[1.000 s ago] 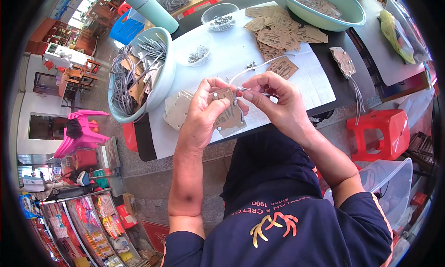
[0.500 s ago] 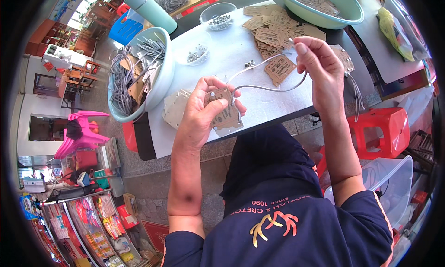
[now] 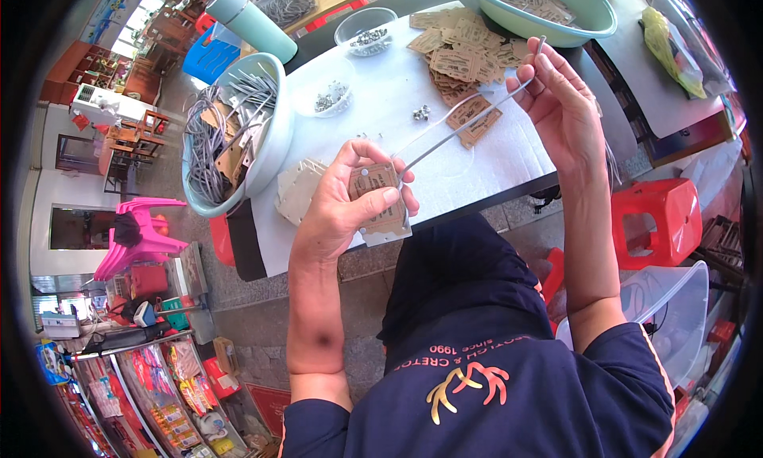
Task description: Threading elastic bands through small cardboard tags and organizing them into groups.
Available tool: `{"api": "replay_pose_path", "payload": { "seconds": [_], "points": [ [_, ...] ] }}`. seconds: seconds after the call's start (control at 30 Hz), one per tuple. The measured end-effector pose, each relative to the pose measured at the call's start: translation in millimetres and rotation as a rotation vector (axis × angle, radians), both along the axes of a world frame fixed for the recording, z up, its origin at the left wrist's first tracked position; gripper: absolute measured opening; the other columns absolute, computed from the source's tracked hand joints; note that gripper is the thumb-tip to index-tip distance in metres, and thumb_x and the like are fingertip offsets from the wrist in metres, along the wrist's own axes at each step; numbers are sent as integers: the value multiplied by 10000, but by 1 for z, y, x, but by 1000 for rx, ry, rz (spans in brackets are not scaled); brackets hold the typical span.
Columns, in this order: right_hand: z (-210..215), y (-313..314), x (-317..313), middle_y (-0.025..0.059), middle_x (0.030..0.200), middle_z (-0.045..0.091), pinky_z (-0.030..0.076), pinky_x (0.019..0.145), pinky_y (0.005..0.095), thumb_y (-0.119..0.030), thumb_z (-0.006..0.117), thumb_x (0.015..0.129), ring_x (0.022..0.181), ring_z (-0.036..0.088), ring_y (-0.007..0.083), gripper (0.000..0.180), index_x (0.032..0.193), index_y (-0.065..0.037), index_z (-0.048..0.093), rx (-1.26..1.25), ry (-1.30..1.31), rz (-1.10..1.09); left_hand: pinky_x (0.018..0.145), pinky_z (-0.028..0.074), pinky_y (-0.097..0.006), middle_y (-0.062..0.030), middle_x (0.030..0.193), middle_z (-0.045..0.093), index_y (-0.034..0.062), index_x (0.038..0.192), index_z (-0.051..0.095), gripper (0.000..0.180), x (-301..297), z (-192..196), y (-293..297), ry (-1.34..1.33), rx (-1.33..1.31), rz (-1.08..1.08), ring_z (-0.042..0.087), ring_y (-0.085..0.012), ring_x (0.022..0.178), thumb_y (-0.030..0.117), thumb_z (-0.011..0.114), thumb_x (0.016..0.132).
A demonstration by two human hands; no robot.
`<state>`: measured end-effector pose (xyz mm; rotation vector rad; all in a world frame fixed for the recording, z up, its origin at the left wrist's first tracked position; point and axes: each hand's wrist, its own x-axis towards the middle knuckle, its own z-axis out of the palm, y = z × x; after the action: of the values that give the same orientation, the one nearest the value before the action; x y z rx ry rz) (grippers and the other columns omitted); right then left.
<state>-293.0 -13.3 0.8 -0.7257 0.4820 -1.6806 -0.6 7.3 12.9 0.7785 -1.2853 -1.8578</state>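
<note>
My left hand (image 3: 332, 211) grips a brown cardboard tag (image 3: 377, 178) over the near edge of the table, thumb pressed flat on its face. A small round metal stud shows near the tag's top. From the tag's right side a grey cord (image 3: 469, 118) runs almost straight up to my right hand (image 3: 568, 112), which pinches it between thumb and fingers. A paler strand runs beside the cord. Left of my left hand lie several pale tags (image 3: 297, 192). Beyond the cord are a loose brown tag (image 3: 477, 126) and a few metal studs (image 3: 421, 113).
A heap of brown tags (image 3: 461, 52) lies at the table's far side. Two clear cups (image 3: 370, 21) (image 3: 331, 100) hold metal studs. A light-blue basin (image 3: 278, 140) of corded tags stands left, a green basin (image 3: 592, 32) far right. A red stool (image 3: 675, 211) is at right.
My right hand has moved slightly up and to the right, and the cord has gone from a slack curve to nearly straight. My left hand still holds the cardboard tag.
</note>
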Motion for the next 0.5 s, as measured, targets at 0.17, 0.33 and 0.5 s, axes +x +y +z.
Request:
{"api": "replay_pose_path", "payload": {
  "seconds": [0.17,0.33,0.5],
  "points": [
    [-5,-10,-2,103,897,656,576,837,365,-82,553,968,832,660,184,244,1175,41,589,-25,23,-82,733,556,-369,-138,1023,612,78,1126,475,351,0,0,2,34,11,-104,672,-227,827,9,663,838],
    [-7,-24,0,103,886,656,574,852,373,-73,561,962,824,662,185,232,1156,48,598,-37,41,-156,704,555,-389,-159,1019,600,90,1127,469,372,-4,-3,7,-19,32,-127,666,-242,817,-10,653,821],
    [-7,-35,0,78,933,632,533,877,345,-73,551,965,875,623,159,266,1190,68,571,-3,67,-157,719,549,-374,-153,1006,594,88,1144,448,361,-10,-4,13,-40,6,-187,663,-236,826,-47,611,852]
  ]
}}
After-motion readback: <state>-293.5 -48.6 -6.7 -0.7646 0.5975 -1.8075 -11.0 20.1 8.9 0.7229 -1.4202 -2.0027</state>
